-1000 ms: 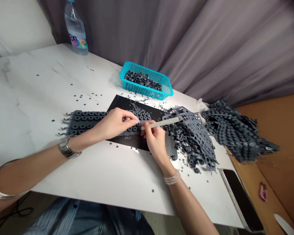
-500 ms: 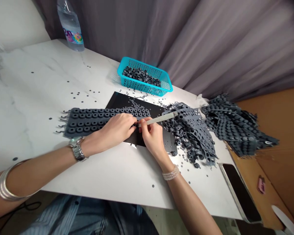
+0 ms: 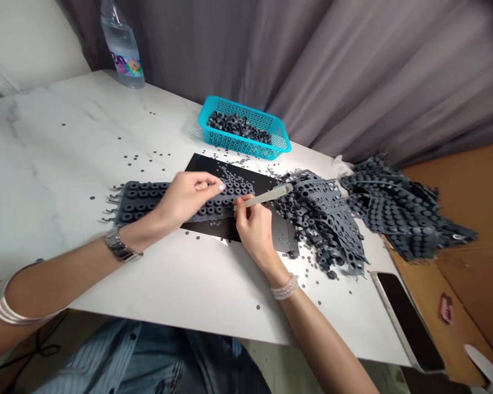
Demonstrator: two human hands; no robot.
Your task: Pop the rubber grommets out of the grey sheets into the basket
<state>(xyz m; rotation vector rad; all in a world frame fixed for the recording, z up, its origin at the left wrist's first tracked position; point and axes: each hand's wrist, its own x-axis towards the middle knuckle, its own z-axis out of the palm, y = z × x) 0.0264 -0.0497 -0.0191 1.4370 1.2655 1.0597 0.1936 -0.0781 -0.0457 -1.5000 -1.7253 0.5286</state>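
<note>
A slim, pale-handled tool (image 3: 269,195) is gripped in my right hand (image 3: 254,221), its tip pointing left at the end of a dark grey rubber sheet. Which kind of tool it is, I cannot make out. Rows of raised rings cover the rubber sheet (image 3: 133,201), and loose tails stick out at its left end. It lies partly on a black mat (image 3: 201,164). Above the sheet's middle is my left hand (image 3: 184,197), fingers curled and thumb against the index finger. Anything pinched there is too small to see.
A turquoise basket (image 3: 285,143) of small black rings stands behind the mat. Cut perforated sheets (image 3: 328,205) and loose rings (image 3: 322,254) lie to the right, beside a bundle of ringed sheets (image 3: 406,213). A phone (image 3: 408,320) rests at the table edge; a water bottle (image 3: 123,49) stands back left.
My left hand has lifted off the sheet's right end and moved up and left, uncovering more rings. My right hand keeps its hold on the tool in nearly the same place.
</note>
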